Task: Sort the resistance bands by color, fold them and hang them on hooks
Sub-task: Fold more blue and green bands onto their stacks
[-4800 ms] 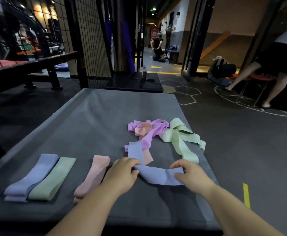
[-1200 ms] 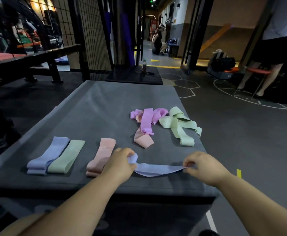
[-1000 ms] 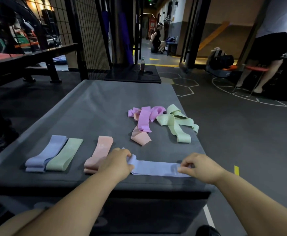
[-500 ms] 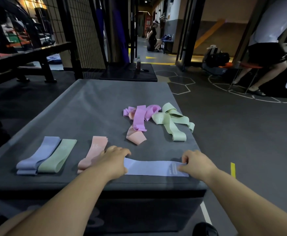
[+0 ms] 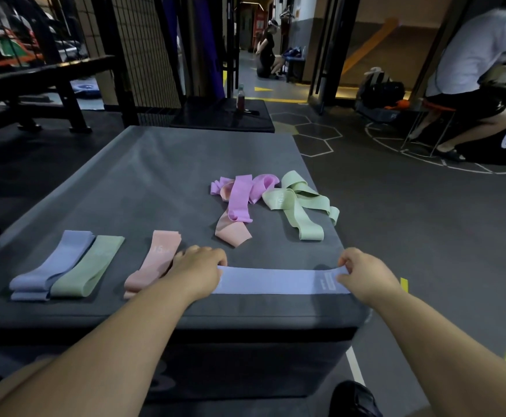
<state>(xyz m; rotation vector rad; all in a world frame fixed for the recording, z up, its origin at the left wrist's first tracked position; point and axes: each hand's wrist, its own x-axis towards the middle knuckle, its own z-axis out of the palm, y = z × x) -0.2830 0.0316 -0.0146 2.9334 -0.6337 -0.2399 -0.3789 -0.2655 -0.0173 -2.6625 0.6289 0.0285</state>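
Held the unfolded blue band (image 5: 275, 281) stretched flat along the near edge of the grey padded platform (image 5: 161, 164), at six o'clock on its top. Gripped the band's left end with the left hand (image 5: 199, 270), knuckles up and fingers curled over the fabric; could not tell where the thumb sat. Pinched the right end, by the printed label, with the right hand (image 5: 363, 273), thumb and fingertips closed on it. Kept it taut and level, most likely to smooth both layers so that the coming fold would lie square.

Noted, at nine o'clock from the stretched band, a folded blue band (image 5: 53, 266) touching a folded green band (image 5: 90, 266). Noted nearer, just beside the left hand, a folded peach band (image 5: 155, 263). Judged these as sorted starts, one per colour, parked well apart from the unsorted heap to avoid mixing.

Saw that heap at twelve o'clock: a lilac band (image 5: 239, 200) draped over a loose peach band (image 5: 232, 233), with loose green bands (image 5: 299, 212) touching at its right. Saw no hooks anywhere. Judged sorting and folding under way, hanging not yet begun. Expected the stretched band to join the folded blue one at nine o'clock.
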